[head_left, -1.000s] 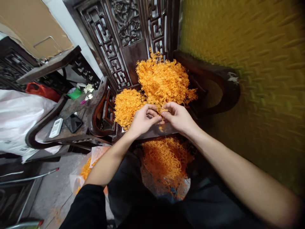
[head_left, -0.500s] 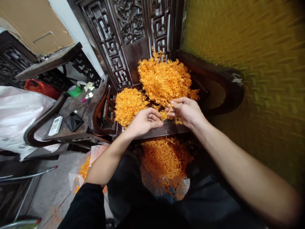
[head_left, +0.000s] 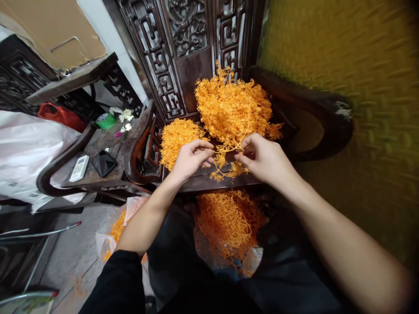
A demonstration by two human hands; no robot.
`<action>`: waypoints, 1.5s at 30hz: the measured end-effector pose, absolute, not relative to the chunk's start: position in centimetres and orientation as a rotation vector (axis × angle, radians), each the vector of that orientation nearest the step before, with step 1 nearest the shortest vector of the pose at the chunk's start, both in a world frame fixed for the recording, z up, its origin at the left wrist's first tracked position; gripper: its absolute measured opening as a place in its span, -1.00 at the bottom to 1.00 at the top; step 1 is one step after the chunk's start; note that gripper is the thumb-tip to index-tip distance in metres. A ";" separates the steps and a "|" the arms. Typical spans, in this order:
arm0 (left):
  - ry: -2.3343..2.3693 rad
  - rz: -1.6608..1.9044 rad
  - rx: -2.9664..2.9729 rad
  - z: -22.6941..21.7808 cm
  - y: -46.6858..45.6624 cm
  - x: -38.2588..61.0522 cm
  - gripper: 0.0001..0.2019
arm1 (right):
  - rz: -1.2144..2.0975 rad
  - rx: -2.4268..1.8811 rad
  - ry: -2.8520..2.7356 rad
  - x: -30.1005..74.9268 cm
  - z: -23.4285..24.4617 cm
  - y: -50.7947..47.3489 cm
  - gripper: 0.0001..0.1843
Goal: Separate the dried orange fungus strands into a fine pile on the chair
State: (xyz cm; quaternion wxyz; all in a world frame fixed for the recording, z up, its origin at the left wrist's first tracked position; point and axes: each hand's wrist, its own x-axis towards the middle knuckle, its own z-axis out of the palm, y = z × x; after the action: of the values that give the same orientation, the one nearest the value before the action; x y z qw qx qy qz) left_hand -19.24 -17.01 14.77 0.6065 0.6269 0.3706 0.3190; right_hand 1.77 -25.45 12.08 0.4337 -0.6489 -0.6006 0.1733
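Note:
My right hand [head_left: 263, 158] is closed in a pinch on a thin orange plastic flower sprig [head_left: 248, 124], whose stem crosses in front of the large pile. My left hand [head_left: 193, 160] has its thumb and fingers curled together at the seat's front; whatever is at its fingertips is too small to make out. Loose orange sprigs [head_left: 220, 168] lie between the two hands on the dark wooden seat [head_left: 198, 182]. Behind the right hand rises a large heap of orange sprigs [head_left: 234, 107]. A smaller pile of orange florets [head_left: 178, 137] sits behind the left hand.
Between my legs a bag [head_left: 255, 257] holds tangled bare orange stems [head_left: 225, 213]. Curved chair arms [head_left: 337, 135] flank the seat. On the left side table [head_left: 90, 168] lie a white remote [head_left: 79, 168], a black item [head_left: 104, 163] and green tape [head_left: 105, 121].
My hands have moved apart. The right wrist has turned, with its fingers pointing more downward. The left hand has shifted away to the left, and the view has tilted slightly.

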 end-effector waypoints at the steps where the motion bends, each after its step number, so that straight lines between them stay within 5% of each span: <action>1: 0.858 0.745 1.452 14.8 -16.9 -19.3 -0.91 | 0.564 -1.542 -1.426 2.0 12.1 -25.3 -0.74; 4: 0.852 0.767 1.451 14.7 -16.8 -19.3 -0.91 | 0.742 -1.341 -1.295 2.6 12.2 -25.2 -0.75; 11: 0.757 0.758 1.434 14.5 -16.9 -19.0 -0.85 | 0.304 -1.433 -1.808 1.7 13.1 -25.8 -0.66; 20: 0.776 0.748 1.617 14.4 -17.4 -19.0 -0.86 | 0.240 -1.408 -1.978 0.3 13.8 -26.3 -0.63; 26: 1.462 1.144 2.003 11.7 -8.9 -23.3 -0.81 | 0.587 -1.459 -1.437 1.8 13.4 -26.7 -0.57; 35: 1.782 0.457 2.524 8.6 -5.3 -25.9 -0.77 | 1.157 -1.251 -1.085 1.9 12.2 -25.8 -0.53; 42: 1.165 1.020 2.583 10.9 -8.5 -22.9 -0.68 | 1.297 -1.102 -0.850 1.1 12.2 -24.9 -0.47; 45: 1.417 1.083 2.504 10.9 -7.4 -23.1 -0.74 | 1.313 -1.049 -0.749 0.8 12.4 -24.7 -0.47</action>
State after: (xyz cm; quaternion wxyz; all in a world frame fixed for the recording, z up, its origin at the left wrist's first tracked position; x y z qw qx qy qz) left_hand -23.15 -7.40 10.93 0.0335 0.8141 0.4607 0.3520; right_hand 0.75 -24.65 12.44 0.6057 -0.4535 -0.3240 0.5679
